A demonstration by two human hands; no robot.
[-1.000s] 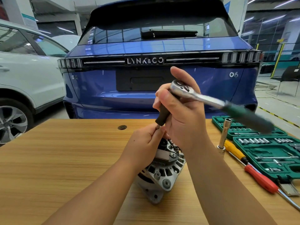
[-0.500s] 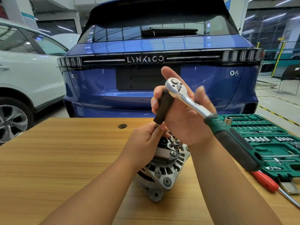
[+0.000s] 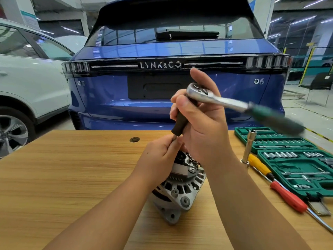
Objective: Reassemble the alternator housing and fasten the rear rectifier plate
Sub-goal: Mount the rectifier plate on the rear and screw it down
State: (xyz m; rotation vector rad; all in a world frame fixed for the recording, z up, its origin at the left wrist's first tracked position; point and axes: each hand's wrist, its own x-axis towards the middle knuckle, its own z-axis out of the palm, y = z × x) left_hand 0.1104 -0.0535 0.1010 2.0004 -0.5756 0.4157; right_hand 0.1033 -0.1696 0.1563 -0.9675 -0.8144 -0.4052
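A silver alternator (image 3: 180, 188) stands on the wooden table (image 3: 72, 177), rear rectifier side up. A ratchet wrench (image 3: 212, 98) with a green handle (image 3: 275, 120) sits on a black extension bar (image 3: 180, 121) that reaches down to the alternator's rear. My right hand (image 3: 203, 123) grips the extension bar just under the ratchet head. My left hand (image 3: 162, 156) pinches the lower end of the bar above the alternator. The socket and fastener are hidden behind my hands.
A green socket set case (image 3: 295, 159) lies open at the right. Beside it are a yellow-handled screwdriver (image 3: 259, 166), a red-handled one (image 3: 288, 197) and an upright deep socket (image 3: 249, 147). A blue car (image 3: 162, 83) stands beyond the table, a white car (image 3: 32, 87) at the left.
The ratchet handle has swung back away from me, from pointing down-right toward the table to pointing right and level again. Both hands keep their hold.
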